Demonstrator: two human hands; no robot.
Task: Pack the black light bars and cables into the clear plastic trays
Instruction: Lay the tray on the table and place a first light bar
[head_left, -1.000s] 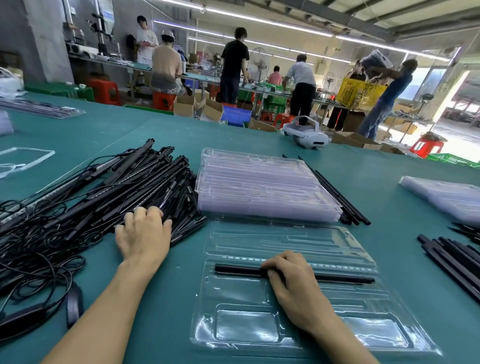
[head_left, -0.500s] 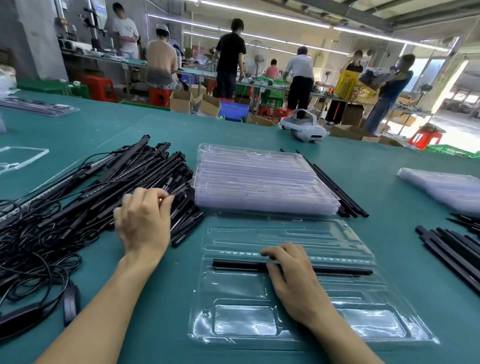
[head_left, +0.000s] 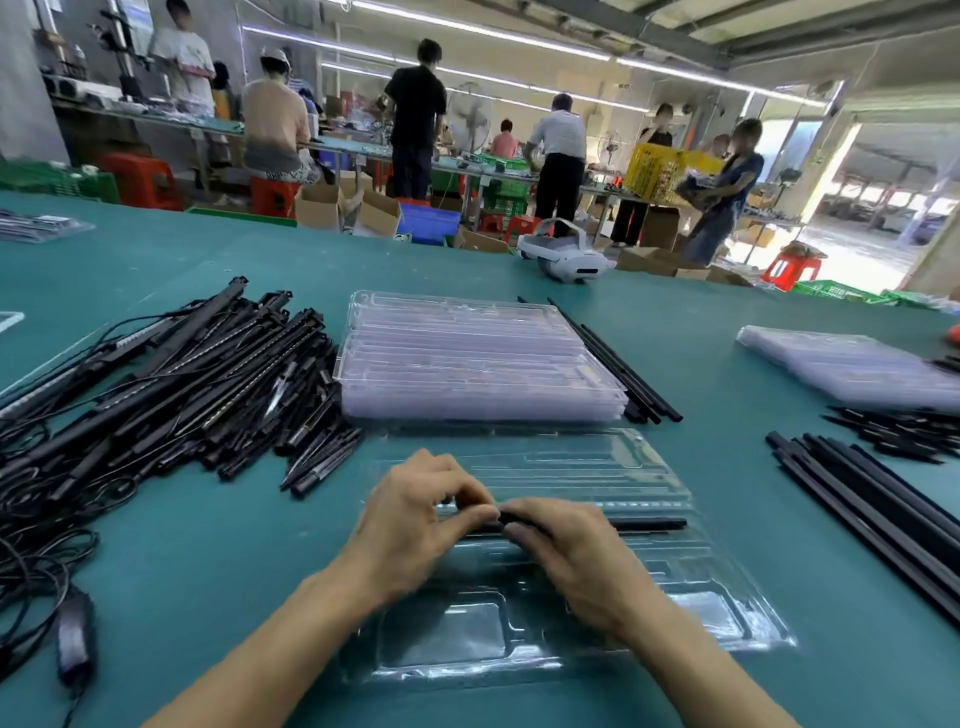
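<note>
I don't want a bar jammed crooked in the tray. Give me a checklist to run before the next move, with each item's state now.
1. Clear tray lies flat in front of the person: ok.
2. Light bar lies along the tray's long slot: ok at its right end; under the hands, cannot tell.
3. Left hand and right hand both pinch the bar's left part: ok.
4. Near pocket of the tray holds nothing, free for a cable: ok.
5. Pile of bars and cables lie to the left: ok.
6. Stack of trays sits behind: ok.
</note>
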